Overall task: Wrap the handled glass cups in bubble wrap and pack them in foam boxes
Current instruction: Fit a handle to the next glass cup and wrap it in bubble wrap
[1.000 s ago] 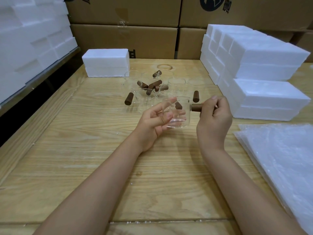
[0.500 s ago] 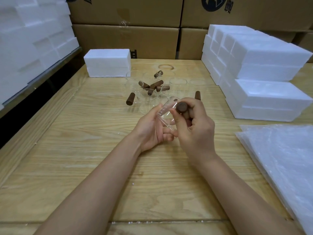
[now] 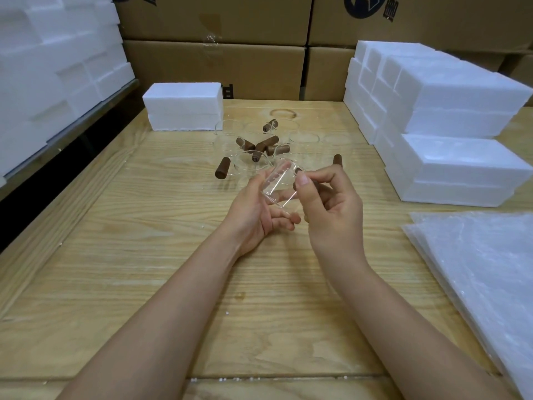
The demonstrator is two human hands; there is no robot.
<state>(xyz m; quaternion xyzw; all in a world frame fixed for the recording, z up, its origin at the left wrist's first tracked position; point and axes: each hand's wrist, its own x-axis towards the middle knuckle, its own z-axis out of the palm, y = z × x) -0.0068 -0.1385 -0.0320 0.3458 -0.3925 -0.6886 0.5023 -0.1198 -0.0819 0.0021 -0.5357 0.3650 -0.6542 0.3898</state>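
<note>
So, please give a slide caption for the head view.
Left hand and right hand hold a tilted glass cup above the wooden table.

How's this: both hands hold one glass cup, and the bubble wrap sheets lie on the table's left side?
No: the head view shows the bubble wrap sheets on the table's right side. The left hand and right hand do hold one glass cup.

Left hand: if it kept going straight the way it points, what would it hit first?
Apart from the glass cup it holds, the left hand would probably meet the cluster of handled glass cups standing just ahead on the table, though its height above them is unclear.
</note>
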